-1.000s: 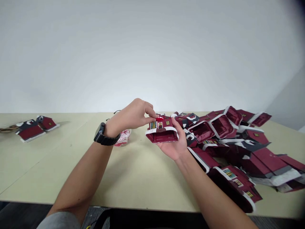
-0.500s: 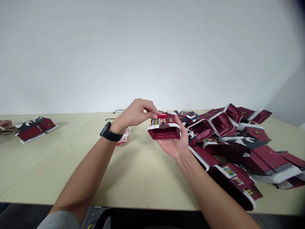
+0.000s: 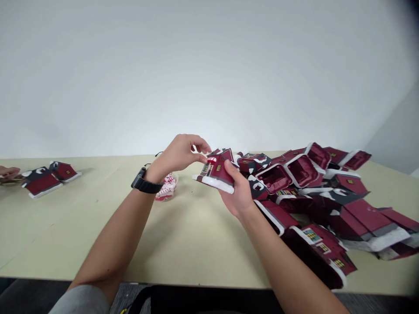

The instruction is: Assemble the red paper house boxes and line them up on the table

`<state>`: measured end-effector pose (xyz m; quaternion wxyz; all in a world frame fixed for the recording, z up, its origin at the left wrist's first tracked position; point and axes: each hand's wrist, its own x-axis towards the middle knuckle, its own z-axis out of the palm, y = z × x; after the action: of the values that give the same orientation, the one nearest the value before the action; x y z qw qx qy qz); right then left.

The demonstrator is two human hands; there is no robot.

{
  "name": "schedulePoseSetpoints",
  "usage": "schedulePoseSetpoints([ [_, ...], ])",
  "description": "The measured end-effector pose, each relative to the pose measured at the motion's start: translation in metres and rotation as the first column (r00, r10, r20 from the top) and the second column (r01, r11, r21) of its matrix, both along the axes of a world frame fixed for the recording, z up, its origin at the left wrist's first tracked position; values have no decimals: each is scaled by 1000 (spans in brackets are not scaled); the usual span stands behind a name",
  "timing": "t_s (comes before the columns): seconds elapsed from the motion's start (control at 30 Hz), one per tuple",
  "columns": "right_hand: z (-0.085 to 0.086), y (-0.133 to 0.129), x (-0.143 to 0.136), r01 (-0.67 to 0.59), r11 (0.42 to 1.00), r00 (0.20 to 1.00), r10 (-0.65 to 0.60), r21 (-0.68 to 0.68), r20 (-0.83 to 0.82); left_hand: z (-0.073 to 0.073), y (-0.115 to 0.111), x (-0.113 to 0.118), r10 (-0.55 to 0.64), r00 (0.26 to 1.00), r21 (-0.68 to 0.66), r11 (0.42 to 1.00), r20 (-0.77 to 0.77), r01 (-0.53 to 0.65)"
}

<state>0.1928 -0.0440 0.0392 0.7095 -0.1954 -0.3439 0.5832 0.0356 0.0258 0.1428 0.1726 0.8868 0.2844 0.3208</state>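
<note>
My right hand [image 3: 238, 187] is wrapped round a small dark-red model house [image 3: 223, 172] with a white snowy base edge, thumb on its side wall. The house is tilted above the table. A red-and-white striped awning [image 3: 214, 160] sits on its front, over the windows. My left hand [image 3: 185, 152], with a black watch [image 3: 147, 181] on its wrist, is at the awning's left end. Its thumb tip is at or very near the awning, and its fingers are apart. Beneath this wrist, a clear tub [image 3: 167, 187] holds red-and-white pieces, partly hidden.
A heap of similar model houses [image 3: 350, 218] covers the right side of the table [image 3: 183, 248]. Two more houses [image 3: 44, 183] lie at the far left, beside another person's hand [image 3: 9, 172]. Thin dark tips [image 3: 159, 154] show behind my left hand.
My right hand has turned the house so its open underside no longer faces me, and moved it slightly left. My left fingers have spread and lifted off the awning's top.
</note>
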Motion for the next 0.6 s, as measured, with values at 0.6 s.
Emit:
schedulePoseSetpoints([
  [0.6, -11, -19, -7, -113, 988, 640, -12, 110, 769, -73, -115, -212, 534, 810, -350, 730, -242, -587],
])
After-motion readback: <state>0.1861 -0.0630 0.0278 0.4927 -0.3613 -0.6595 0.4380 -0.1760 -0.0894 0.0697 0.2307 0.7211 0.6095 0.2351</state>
